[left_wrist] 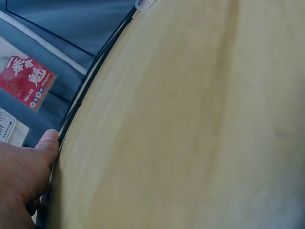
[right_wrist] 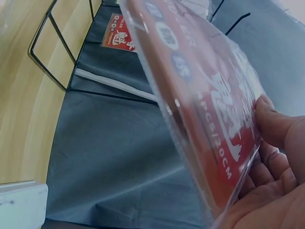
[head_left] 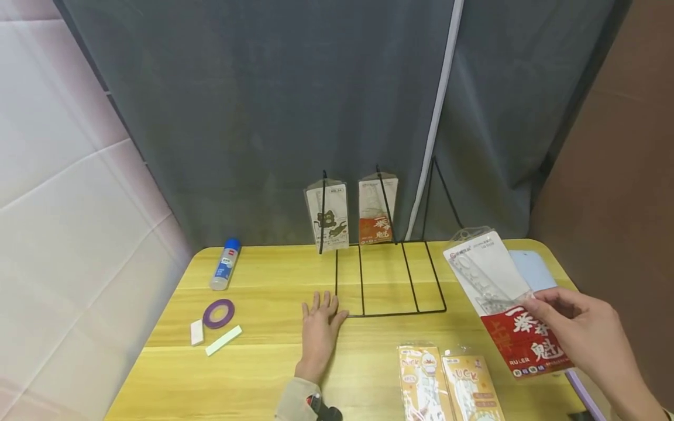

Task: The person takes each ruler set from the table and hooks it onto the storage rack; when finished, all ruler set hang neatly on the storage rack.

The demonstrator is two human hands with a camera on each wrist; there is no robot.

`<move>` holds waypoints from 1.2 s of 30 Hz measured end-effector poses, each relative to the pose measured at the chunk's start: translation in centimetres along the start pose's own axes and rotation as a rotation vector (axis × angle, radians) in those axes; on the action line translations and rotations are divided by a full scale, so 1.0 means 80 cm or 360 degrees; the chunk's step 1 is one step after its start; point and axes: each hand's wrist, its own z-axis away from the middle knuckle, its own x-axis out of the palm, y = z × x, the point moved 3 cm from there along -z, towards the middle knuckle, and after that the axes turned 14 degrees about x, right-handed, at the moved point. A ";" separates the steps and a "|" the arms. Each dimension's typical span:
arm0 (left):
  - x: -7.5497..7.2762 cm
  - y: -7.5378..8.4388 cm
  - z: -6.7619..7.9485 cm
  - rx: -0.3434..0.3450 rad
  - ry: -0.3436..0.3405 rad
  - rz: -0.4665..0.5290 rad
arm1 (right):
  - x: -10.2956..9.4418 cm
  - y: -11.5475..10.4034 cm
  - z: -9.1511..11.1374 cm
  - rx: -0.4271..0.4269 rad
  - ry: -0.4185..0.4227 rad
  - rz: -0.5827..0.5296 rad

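My right hand (head_left: 597,330) pinches a clear-wrapped ruler set (head_left: 502,292) by its right edge, thumb in front. The pack has a white upper part and a red lower part, and it is tilted above the table's right side. Fingers spread, my left hand (head_left: 319,330) rests on the table with its thumb at the front left corner of a black wire display rack (head_left: 389,314). From the rack's hooks hang a white pack with a dark bear print (head_left: 332,219) and another red and white ruler set (head_left: 376,219).
Two orange duck-print packs (head_left: 426,380) lie at the front. On the left are a blue-capped glue bottle (head_left: 225,266), a purple tape roll (head_left: 218,314), a white eraser (head_left: 197,332) and a pale green strip (head_left: 223,341). A light blue object (head_left: 532,269) sits behind the held pack.
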 end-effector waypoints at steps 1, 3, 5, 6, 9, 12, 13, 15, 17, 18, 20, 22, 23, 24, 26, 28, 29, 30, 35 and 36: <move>0.000 0.000 0.001 -0.0001 0.0003 0.0000 | 0.000 -0.001 -0.003 -0.0010 0.0008 0.0009; 0.001 0.000 0.001 -0.0009 0.0004 0.0006 | 0.001 -0.002 -0.010 -0.0036 0.0029 0.0024; 0.000 0.001 0.001 -0.0010 0.0007 0.0011 | 0.002 -0.003 -0.017 -0.0071 0.0043 0.0034; 0.000 0.001 0.001 -0.0012 0.0009 0.0017 | 0.003 -0.005 -0.021 -0.0084 0.0038 0.0030; 0.000 0.001 0.002 -0.0016 0.0006 0.0020 | 0.009 -0.009 -0.038 -0.0126 0.0022 0.0012; -0.001 0.001 0.003 -0.0025 -0.0004 0.0007 | 0.023 -0.016 -0.061 -0.0129 -0.0003 -0.0023; -0.001 0.000 0.003 -0.0031 -0.0007 0.0006 | 0.030 -0.019 -0.069 -0.0122 -0.0007 -0.0037; -0.002 0.001 0.003 -0.0033 -0.0011 0.0013 | 0.044 -0.026 -0.087 -0.0099 -0.0014 -0.0084; -0.002 0.002 0.003 -0.0035 -0.0012 0.0028 | 0.060 -0.035 -0.105 -0.0078 -0.0025 -0.0164; -0.003 0.003 0.002 -0.0036 -0.0012 0.0034 | 0.068 -0.039 -0.115 -0.0075 -0.0032 -0.0208; -0.003 0.004 0.002 -0.0042 -0.0014 0.0047 | 0.084 -0.047 -0.132 -0.0075 -0.0049 -0.0298; -0.003 0.005 0.002 -0.0049 -0.0013 0.0048 | 0.099 -0.055 -0.148 -0.0078 -0.0072 -0.0356; -0.003 0.005 0.002 -0.0053 -0.0012 0.0051 | 0.107 -0.058 -0.156 -0.0071 -0.0091 -0.0368; -0.003 0.005 0.002 -0.0052 -0.0009 0.0047 | 0.114 -0.061 -0.162 -0.0059 -0.0103 -0.0368; -0.002 0.005 0.003 -0.0059 -0.0007 0.0043 | 0.128 -0.065 -0.173 -0.0028 -0.0134 -0.0360; -0.001 0.005 0.004 -0.0060 -0.0010 0.0035 | 0.140 -0.068 -0.180 -0.0002 -0.0177 -0.0361; -0.001 0.005 0.004 -0.0060 -0.0013 0.0028 | 0.145 -0.069 -0.183 0.0014 -0.0189 -0.0359; -0.001 0.005 0.004 -0.0056 -0.0015 0.0019 | 0.149 -0.070 -0.185 0.0018 -0.0204 -0.0361; -0.004 0.007 0.002 -0.0041 -0.0013 0.0002 | 0.167 -0.075 -0.192 0.0056 -0.0322 -0.0473; -0.005 0.008 0.002 -0.0035 -0.0008 0.0001 | 0.170 -0.076 -0.192 0.0063 -0.0345 -0.0506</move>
